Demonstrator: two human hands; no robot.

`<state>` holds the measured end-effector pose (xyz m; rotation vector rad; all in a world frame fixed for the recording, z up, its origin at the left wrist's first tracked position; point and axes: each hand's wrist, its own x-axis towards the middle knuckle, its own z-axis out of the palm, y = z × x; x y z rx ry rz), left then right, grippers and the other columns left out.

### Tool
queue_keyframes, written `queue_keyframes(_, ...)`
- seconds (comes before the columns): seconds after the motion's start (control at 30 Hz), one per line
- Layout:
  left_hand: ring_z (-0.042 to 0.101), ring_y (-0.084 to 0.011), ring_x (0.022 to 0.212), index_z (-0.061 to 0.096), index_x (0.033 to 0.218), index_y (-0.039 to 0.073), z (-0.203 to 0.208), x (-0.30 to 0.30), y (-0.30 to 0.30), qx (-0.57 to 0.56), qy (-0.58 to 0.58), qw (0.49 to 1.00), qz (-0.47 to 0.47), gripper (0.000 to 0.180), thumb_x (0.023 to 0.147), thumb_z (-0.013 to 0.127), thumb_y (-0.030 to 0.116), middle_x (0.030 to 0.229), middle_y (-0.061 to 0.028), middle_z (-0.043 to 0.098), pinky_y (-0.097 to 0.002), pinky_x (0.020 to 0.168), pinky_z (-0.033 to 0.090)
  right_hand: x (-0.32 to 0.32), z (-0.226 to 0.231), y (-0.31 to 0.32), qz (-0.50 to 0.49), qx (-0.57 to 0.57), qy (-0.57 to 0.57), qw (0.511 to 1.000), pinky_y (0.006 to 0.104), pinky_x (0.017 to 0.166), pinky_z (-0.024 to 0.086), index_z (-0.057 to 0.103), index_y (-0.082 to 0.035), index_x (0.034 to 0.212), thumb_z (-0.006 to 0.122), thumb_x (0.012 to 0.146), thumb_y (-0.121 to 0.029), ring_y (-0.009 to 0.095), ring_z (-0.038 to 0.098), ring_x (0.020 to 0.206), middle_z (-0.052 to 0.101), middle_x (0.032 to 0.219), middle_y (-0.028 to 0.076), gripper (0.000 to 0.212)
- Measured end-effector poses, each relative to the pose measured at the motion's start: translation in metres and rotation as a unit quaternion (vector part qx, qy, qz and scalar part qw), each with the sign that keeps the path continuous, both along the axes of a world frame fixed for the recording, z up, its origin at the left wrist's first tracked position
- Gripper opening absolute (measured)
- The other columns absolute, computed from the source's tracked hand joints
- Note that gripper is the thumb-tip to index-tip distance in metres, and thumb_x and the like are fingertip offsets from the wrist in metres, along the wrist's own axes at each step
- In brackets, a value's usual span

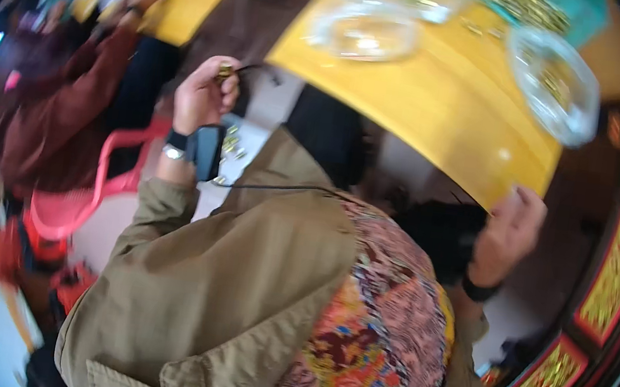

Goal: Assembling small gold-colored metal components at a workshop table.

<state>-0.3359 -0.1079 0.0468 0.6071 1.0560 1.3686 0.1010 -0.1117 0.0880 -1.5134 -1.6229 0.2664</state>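
Observation:
My left hand (208,95) is raised left of the yellow table, its fingers closed on a small gold-coloured metal piece (224,71). A thin dark strand or stick runs from that piece toward the table. Near the table's front right edge is my right hand (509,237), blurred, with its fingers bent together. A thin dark line (459,199) shows beside it; whether the fingers hold it is hidden. Several gold-coloured pieces lie on the table (433,92), in a clear plastic-lined bowl (551,84) and on a green sheet (584,14).
Another clear plastic-lined container (362,32) stands near the table's left corner. Gold bits (232,140) lie on a pale surface below my left hand. A red plastic chair (68,213) and a person in a dark red sleeve (71,107) are at left. Red-framed gold panels (617,273) line the right.

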Motion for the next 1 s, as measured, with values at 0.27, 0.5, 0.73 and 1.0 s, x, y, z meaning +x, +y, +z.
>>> queue_keyframes(0.27, 0.048, -0.0162, 0.052, 0.057, 0.090, 0.006, -0.074, -0.188, -0.243, -0.184, -0.016, 0.953, 0.241, 0.026, 0.088, 0.044, 0.028, 0.062, -0.0033, 0.050, -0.0247, 0.045, 0.036, -0.163, -0.018, -0.056, 0.148, -0.106, 0.111, 0.977, 0.0183, 0.059, 0.040, 0.055, 0.001, 0.102, 0.044, 0.094, -0.010, 0.006, 0.047, 0.063, 0.058, 0.078, 0.004, 0.017)
queue_keyframes(0.5, 0.056, -0.0225, 0.057, 0.060, 0.087, 0.002, -0.286, -0.258, -0.285, -0.347, -0.001, 0.919, 0.188, 0.025, 0.088, 0.044, 0.021, 0.068, -0.0114, 0.059, -0.0323, 0.054, 0.048, -0.243, -0.041, -0.101, 0.191, -0.153, 0.082, 0.966, 0.0189, 0.061, 0.042, 0.054, 0.000, 0.097, 0.047, 0.093, -0.009, 0.007, 0.049, 0.065, 0.057, 0.079, 0.004, 0.012)
queue_keyframes(0.73, 0.063, -0.0304, 0.062, 0.060, 0.079, -0.003, -0.494, -0.310, -0.248, -0.328, 0.275, 0.902, 0.050, 0.016, 0.080, 0.056, 0.013, 0.075, -0.0172, 0.064, -0.0395, 0.054, 0.052, -0.270, -0.054, -0.099, 0.175, -0.181, 0.064, 0.966, 0.0191, 0.061, 0.042, 0.054, 0.000, 0.096, 0.048, 0.093, -0.009, 0.007, 0.050, 0.066, 0.057, 0.078, 0.004, 0.011)
queue_keyframes(1.0, 0.063, -0.0227, 0.067, 0.066, 0.097, -0.001, -0.521, -0.282, -0.170, -0.355, 0.316, 0.877, -0.075, 0.020, 0.080, 0.058, 0.005, 0.079, -0.0112, 0.065, -0.0326, 0.060, 0.051, -0.336, -0.093, -0.075, 0.117, -0.239, -0.027, 0.964, 0.0193, 0.062, 0.041, 0.054, 0.000, 0.099, 0.047, 0.093, -0.010, 0.008, 0.049, 0.066, 0.056, 0.079, 0.004, 0.013)
